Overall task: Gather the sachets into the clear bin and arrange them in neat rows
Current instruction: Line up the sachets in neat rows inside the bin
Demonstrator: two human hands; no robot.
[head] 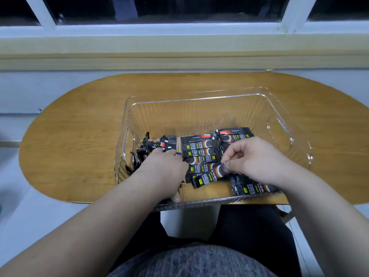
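Note:
A clear ribbed bin (199,108) stands on the oval wooden table. Several black sachets lie inside it. A middle row of sachets (199,150) is stacked flat, and another row (233,133) sits to its right. On the left a loose jumble of sachets (151,146) stands on end. My left hand (165,166) reaches into that jumble, fingers curled among the sachets. Pinched between my right hand's (253,158) thumb and fingers is the end of one tilted sachet (207,177) at the near end of the middle row. More sachets (247,186) lie under my right wrist.
The wooden table (79,136) extends left and right of the bin. A windowsill and window frame (179,48) run behind it. The bin's near wall sits at the table's front edge, above my lap. The far half of the bin floor holds no sachets.

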